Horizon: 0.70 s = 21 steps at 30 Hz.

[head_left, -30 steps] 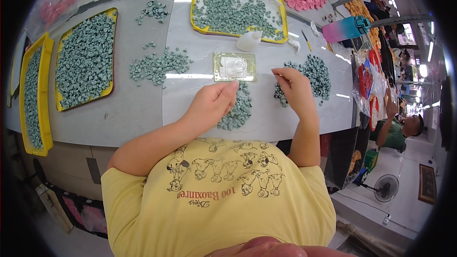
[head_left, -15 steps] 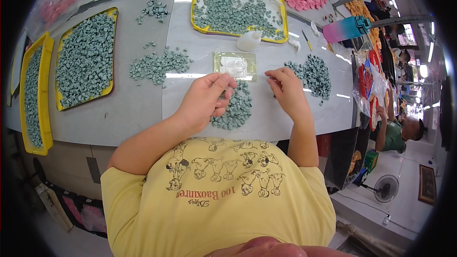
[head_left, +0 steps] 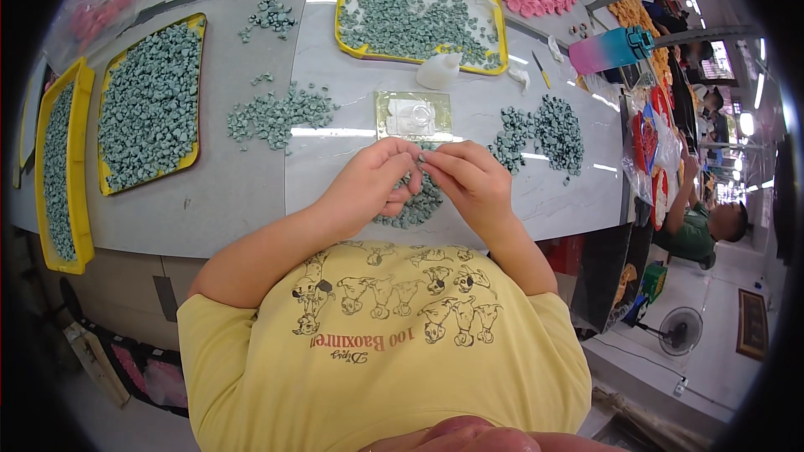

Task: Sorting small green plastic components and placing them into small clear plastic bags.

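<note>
My left hand (head_left: 375, 180) and my right hand (head_left: 475, 180) meet over a pile of small grey-green moulded pieces (head_left: 419, 209). Thumb and fingers of both are pinched together at the tips, where a tiny grey-green piece (head_left: 422, 156) shows between them; its exact shape is mostly hidden. Just beyond my fingers lies a clear, yellowish flat pad (head_left: 442, 109) with white paper and a round clear dish on it. A white squeeze bottle (head_left: 438, 72) stands behind the pad. To the right are darker green pieces (head_left: 559, 138), and more green pieces (head_left: 280, 115) lie to the left.
A yellow-rimmed tray (head_left: 342, 29) of green pieces is at the back; two more yellow trays (head_left: 201, 67) (head_left: 82, 201) are on the left. A pink-and-teal bottle (head_left: 610, 52) and a yellow-handled knife (head_left: 544, 79) lie at right. Another person (head_left: 695, 230) is farther right.
My right hand has moved left and toward me from beside the right-hand pieces, and its fingertips now meet my left hand's. The left hand has shifted slightly.
</note>
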### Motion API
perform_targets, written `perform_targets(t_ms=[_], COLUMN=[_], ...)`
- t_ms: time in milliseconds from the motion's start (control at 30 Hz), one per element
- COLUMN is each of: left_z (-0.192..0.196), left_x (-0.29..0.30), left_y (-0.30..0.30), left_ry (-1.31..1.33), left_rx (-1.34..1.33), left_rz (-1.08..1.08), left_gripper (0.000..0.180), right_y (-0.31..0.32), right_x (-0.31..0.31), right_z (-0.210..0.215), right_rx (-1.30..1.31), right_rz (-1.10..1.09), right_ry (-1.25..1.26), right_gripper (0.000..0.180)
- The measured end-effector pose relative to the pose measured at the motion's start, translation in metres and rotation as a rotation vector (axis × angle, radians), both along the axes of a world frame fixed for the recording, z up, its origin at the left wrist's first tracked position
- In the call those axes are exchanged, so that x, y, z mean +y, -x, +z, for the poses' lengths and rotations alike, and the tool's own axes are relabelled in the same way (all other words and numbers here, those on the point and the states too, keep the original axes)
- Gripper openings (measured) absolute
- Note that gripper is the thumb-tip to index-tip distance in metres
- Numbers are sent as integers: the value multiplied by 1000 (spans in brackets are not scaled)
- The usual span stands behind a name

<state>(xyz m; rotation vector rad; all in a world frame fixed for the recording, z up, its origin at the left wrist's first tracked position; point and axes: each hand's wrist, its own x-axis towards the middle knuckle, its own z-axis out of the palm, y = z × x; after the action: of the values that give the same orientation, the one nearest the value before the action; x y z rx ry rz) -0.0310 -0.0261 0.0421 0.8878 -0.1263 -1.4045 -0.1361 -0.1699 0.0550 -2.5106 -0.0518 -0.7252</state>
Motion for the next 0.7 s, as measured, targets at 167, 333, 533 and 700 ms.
perform_targets(t_ms=[167, 333, 533, 700], left_z=[-6, -8, -3, -3], left_x=[-1, -2, -1, 2], left_y=[-3, -2, -5, -6], left_ry=[2, 25, 10, -37], left_rx=[0, 28, 50, -1], left_rz=[-8, 31, 110, 134], left_gripper=[13, 15, 15, 17], right_y=[-1, -1, -14, -23], right_x=[5, -3, -24, -27], right_z=[2, 2, -7, -11], right_rx=[-29, -27, -13, -42], right_rz=[20, 44, -33, 26], right_ry=[23, 62, 193, 364], right_gripper=[26, 26, 25, 26])
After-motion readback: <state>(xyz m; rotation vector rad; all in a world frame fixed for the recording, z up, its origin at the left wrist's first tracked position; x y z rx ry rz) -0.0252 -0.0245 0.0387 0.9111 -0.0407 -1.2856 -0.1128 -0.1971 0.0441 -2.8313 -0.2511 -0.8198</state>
